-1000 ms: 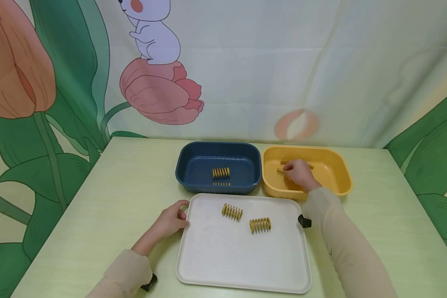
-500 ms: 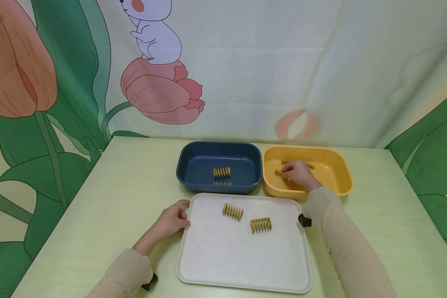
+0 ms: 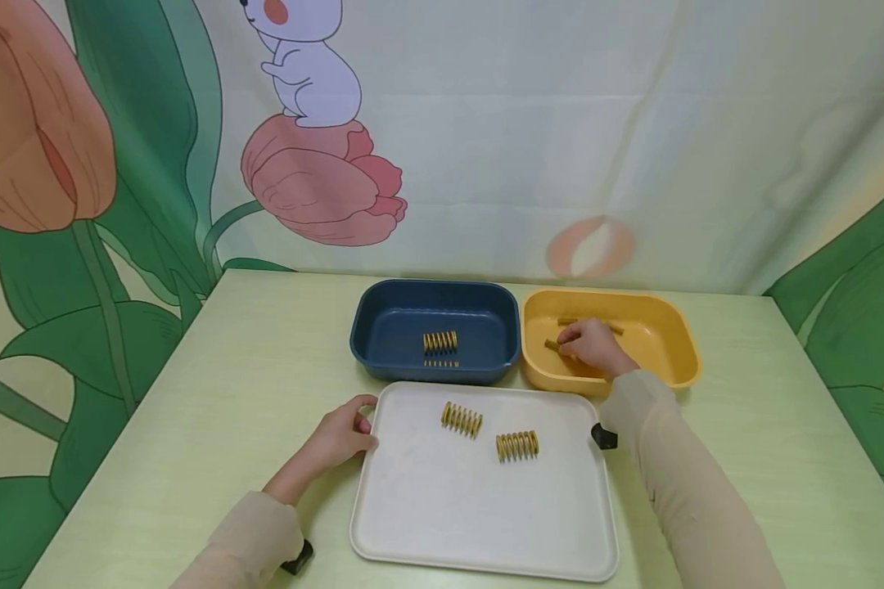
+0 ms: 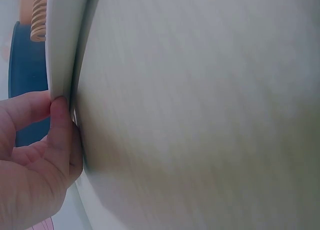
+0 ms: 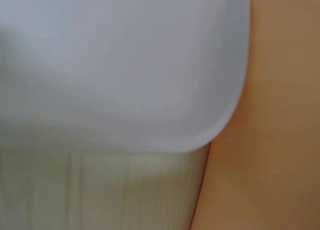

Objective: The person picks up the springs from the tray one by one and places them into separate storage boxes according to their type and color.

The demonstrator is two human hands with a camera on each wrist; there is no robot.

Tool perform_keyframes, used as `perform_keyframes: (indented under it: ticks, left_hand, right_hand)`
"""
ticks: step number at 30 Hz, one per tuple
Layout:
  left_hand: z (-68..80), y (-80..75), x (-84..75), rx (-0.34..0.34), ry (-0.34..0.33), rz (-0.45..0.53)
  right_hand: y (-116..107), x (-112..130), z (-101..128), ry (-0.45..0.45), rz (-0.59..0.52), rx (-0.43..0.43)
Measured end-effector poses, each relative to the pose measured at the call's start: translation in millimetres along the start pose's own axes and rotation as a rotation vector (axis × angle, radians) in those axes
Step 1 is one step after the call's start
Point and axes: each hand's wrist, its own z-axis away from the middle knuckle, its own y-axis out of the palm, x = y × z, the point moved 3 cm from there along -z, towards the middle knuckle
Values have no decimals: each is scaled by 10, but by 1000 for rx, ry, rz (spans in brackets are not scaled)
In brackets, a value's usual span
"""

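Observation:
My left hand (image 3: 342, 432) holds the left rim of the white tray (image 3: 479, 519); in the left wrist view its thumb and fingers close on the tray's edge. Two gold coil springs, one farther left (image 3: 462, 420) and one farther right (image 3: 517, 446), lie on the tray. Inside the yellow bin (image 3: 685, 352), my right hand (image 3: 593, 343) pinches a short brass-coloured rod (image 3: 551, 345), its left end showing beyond the fingertips. Another such rod (image 3: 569, 321) lies behind the hand on the bin floor, and one more (image 3: 617, 330) is partly covered. The right wrist view misses the hand.
A dark blue bin (image 3: 372, 360) with one gold spring (image 3: 440, 342) stands left of the yellow bin, close against it. Both bins sit just behind the tray on the pale table (image 3: 265, 352). A printed curtain (image 3: 479, 147) hangs behind the table.
The rod at my right fingertips has shifted slightly left and toward me, while the hand stays nearly in place. My left hand and the tray keep their positions.

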Motion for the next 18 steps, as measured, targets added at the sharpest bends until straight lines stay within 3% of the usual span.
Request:
perform_keyframes:
  ticks: [18]
  left_hand:
    - [17,-4,-32,1,6,-2]
  right_hand:
    - [2,-10,-3,-40,-14,-14]
